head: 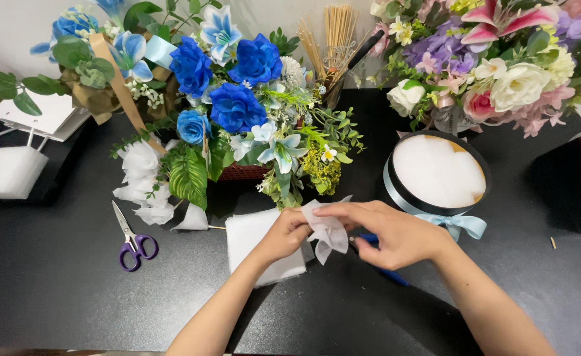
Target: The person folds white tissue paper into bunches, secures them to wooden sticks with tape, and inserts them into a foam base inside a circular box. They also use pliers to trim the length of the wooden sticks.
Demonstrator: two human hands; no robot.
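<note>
A black table [53, 290] fills nearly the whole frame, glossy, catching soft overhead light along the lower part. Across the top of the frame, a pale plain wall [13, 33] shows behind, evenly lit, no shadows.

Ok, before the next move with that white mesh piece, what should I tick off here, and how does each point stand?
1. Both hands on the mesh piece: ok, left hand and right hand pinch it between them.
2. Mesh stack within reach: ok, beside the left hand.
3. Scissors out of the way: ok, lying apart on the table.
4. Blue tool under the right hand: cannot tell what it is, mostly hidden.
5. Round box ready: ok, open, white padding inside.
6. Blue flower basket upright: ok.
</note>
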